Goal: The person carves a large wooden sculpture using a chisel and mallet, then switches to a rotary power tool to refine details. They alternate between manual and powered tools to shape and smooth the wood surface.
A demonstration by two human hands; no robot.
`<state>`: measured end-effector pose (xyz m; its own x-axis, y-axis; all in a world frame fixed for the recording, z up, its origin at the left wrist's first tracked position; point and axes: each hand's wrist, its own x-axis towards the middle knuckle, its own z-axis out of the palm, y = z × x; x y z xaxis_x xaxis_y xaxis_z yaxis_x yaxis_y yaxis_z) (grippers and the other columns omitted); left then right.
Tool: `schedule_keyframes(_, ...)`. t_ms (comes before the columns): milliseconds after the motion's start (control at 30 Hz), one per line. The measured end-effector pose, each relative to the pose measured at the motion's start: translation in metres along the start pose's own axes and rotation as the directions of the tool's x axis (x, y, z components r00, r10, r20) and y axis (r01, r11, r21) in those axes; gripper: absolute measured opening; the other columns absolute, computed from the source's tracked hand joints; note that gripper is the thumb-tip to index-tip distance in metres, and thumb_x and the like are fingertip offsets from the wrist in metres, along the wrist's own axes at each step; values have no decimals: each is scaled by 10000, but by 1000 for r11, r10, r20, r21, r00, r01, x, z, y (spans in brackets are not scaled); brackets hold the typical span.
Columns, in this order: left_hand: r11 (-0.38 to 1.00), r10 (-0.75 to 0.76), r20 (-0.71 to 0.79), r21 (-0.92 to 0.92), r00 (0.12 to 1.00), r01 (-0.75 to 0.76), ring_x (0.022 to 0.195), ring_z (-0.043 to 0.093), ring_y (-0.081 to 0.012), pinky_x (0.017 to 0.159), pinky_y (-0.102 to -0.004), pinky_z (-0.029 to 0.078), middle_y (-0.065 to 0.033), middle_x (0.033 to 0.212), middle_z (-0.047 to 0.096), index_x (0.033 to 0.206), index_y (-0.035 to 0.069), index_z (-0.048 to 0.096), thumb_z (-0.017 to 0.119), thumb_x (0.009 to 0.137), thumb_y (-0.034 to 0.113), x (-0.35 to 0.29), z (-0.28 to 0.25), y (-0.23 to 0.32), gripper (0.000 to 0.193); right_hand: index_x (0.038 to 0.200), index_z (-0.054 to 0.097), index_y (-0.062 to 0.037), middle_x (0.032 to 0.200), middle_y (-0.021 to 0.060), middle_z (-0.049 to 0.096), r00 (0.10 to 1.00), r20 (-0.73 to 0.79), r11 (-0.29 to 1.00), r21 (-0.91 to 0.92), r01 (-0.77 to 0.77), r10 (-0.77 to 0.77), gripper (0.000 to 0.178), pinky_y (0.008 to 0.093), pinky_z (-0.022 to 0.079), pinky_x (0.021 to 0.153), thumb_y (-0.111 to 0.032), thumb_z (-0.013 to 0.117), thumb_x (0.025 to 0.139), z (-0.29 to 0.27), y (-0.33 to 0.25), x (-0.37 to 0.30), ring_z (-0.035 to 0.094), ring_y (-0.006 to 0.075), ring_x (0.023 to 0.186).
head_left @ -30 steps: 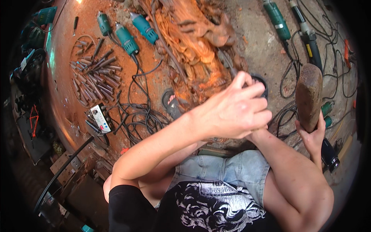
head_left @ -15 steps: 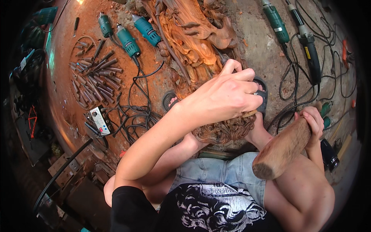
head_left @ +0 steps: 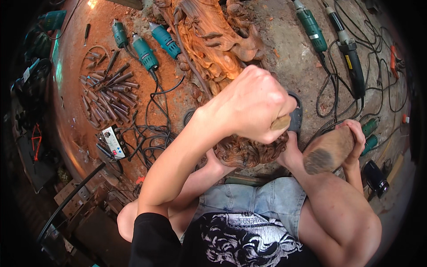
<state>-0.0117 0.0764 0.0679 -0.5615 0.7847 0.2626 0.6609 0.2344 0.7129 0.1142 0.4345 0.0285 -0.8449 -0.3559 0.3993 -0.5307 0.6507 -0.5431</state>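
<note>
A large carved wooden sculpture in orange and dark brown lies between my feet, its curly carved end nearest my lap. Over that end, my left hand is closed in a fist around a chisel. Only the pale butt of its wooden handle shows; the blade is hidden under the hand. To the right, above my knee, my right hand grips a thick wooden mallet. The mallet's dark, worn end points toward my lap and is smeared by motion. It is apart from the chisel.
Several green power grinders lie at the upper left, with others at the upper right. A pile of carving tools lies on the left. Tangled black cords run past a white control box. A dark cylindrical object stands at right.
My left hand has gone from raised, bent fingers to a tight fist around the chisel handle. The mallet has risen away from my lap and turned in my right hand.
</note>
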Motion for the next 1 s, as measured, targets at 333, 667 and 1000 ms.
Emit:
schedule_keyframes(333,995,-4,-159,101,987,20,535,570,-205,536,-369,456,-18,544,514,592,88,546,689,625,154,15,52,61,162,1388,514,30,1333,195,644,835,20,811,229,-539,550,802,399,512,1033,-81,936,715,-20,17,-56,672,301,1176)
schedule_keyframes(667,994,-16,-171,107,985,35,678,625,-220,685,-367,476,-7,662,599,739,99,667,788,712,175,6,50,13,145,1340,540,24,1215,188,674,944,119,935,146,-323,308,712,391,547,938,-25,915,737,-18,-6,-17,689,293,1075)
schedule_keyframes(1000,983,-26,-91,178,995,42,733,612,-217,723,-368,468,-8,679,588,782,100,662,757,694,119,3,40,5,130,1222,560,4,975,167,688,986,169,994,-100,31,-14,512,422,569,737,29,836,791,10,-10,40,699,332,833)
